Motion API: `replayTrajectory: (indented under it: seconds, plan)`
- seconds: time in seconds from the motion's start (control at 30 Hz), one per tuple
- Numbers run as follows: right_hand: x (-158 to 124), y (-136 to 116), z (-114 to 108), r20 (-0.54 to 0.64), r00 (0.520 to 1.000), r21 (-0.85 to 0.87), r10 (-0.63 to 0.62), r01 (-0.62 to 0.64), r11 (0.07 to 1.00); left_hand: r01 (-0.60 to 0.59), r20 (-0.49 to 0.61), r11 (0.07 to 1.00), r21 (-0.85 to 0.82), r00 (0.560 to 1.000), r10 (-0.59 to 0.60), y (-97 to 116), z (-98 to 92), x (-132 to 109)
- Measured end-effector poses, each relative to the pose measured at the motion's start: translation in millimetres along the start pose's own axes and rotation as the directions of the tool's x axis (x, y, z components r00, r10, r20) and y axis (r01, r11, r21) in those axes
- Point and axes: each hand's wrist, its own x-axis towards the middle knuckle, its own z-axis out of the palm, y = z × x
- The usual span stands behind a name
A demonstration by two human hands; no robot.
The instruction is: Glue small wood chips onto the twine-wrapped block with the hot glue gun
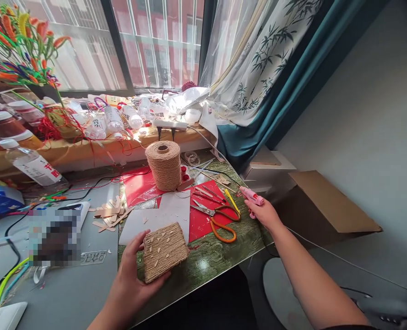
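Observation:
My left hand (132, 270) grips a twine-wrapped box (165, 252) by its side and bottom edge. Small pale chips dot the face of the box. At the table's right edge, my right hand (263, 213) is closed around a pink hot glue gun (253, 196), its nozzle pointing up and left. Between the hands lie scissors (220, 217) with orange handles, open on red paper (203, 227). A white sheet (174, 213) is partly under the box. A large spool of jute twine (164, 166) stands upright behind them.
A pile of wooden sticks (110, 213) lies left of the paper. A yellow cutter (232, 201) is beside the scissors. Plastic bottles (114, 120) and a power strip (170, 124) line the window ledge. An open cardboard box (333, 201) stands to the right.

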Motion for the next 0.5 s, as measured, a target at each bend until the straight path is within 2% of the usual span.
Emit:
replayTrajectory:
  seconds: [0.1,0.2,0.33,0.5]
  plan:
    - [1.7,13.2,-2.1,-0.05,0.998,-0.044,0.043,-0.045,0.998,0.032,-0.02,0.999,-0.003,0.999,-0.032,-1.2,2.3,0.1]
    - [4.0,18.4,0.1,-0.083,0.996,-0.093,0.026,-0.034,0.995,0.039,-0.036,0.999,0.001,0.999,-0.039,-2.0,4.5,-0.8]
    - [6.4,15.0,2.7,-0.061,0.996,-0.136,-0.068,0.059,0.989,0.003,-0.047,0.999,-0.038,0.999,-0.005,-5.7,7.0,-1.8]
    - [3.5,6.9,5.1,-0.09,0.992,-0.172,-0.084,0.068,0.983,-0.025,-0.023,0.999,-0.035,0.999,0.024,-14.3,4.9,-2.1]
